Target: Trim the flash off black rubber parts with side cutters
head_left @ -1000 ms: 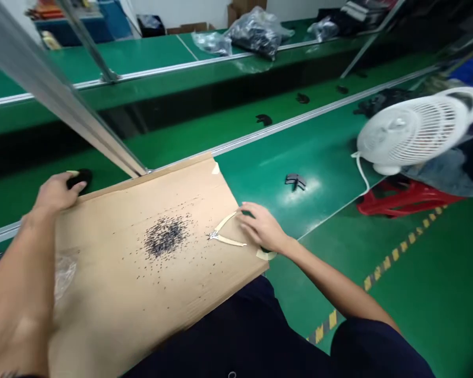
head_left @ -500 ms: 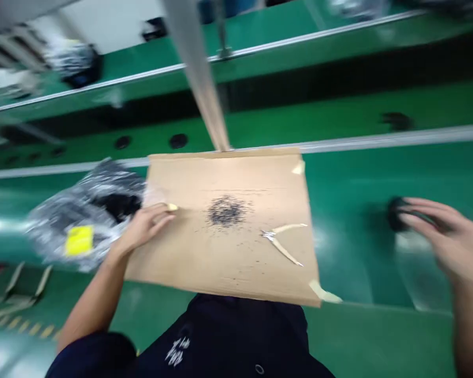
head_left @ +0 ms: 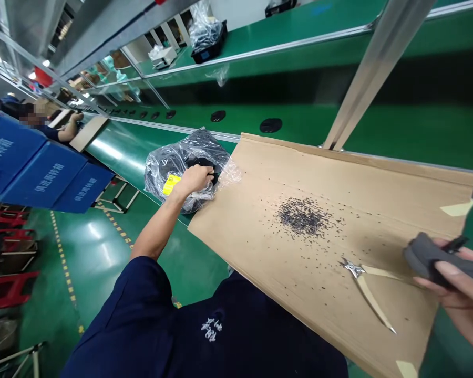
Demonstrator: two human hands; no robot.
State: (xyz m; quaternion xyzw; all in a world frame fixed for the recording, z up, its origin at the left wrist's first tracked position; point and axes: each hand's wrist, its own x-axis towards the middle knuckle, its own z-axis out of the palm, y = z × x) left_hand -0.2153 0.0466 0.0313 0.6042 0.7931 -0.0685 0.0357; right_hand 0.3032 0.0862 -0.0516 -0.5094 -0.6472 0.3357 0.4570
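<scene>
My right hand (head_left: pixel 461 283) is closed round a dark grey moulded part (head_left: pixel 425 257) with a small black piece showing beside it, above the right side of a cardboard sheet (head_left: pixel 260 294). My left hand (head_left: pixel 197 179) reaches to the mouth of a clear plastic bag (head_left: pixel 161 163) with a yellow label (head_left: pixel 171 184). Its fingers curl down by black contents (head_left: pixel 199 161) in the bag; what they grip is hidden. Pliers-like nippers (head_left: pixel 355 269) with pale handles lie spread on the cardboard. Near them is a scattered heap of small black bits (head_left: pixel 303 216).
Tape (head_left: pixel 457 209) marks the cardboard's right corners. A metal post (head_left: pixel 374 79) rises behind it. Round black discs (head_left: pixel 270 125) sit along the green bench. Blue boxes (head_left: pixel 43 168) stand at left, near a co-worker (head_left: pixel 55 128). A black bin (head_left: pixel 209 46) is on the shelf.
My view has swung left. My left hand has gone from the cardboard's left edge to the bag's mouth. My right hand has brought the dark part from the green bench over the cardboard.
</scene>
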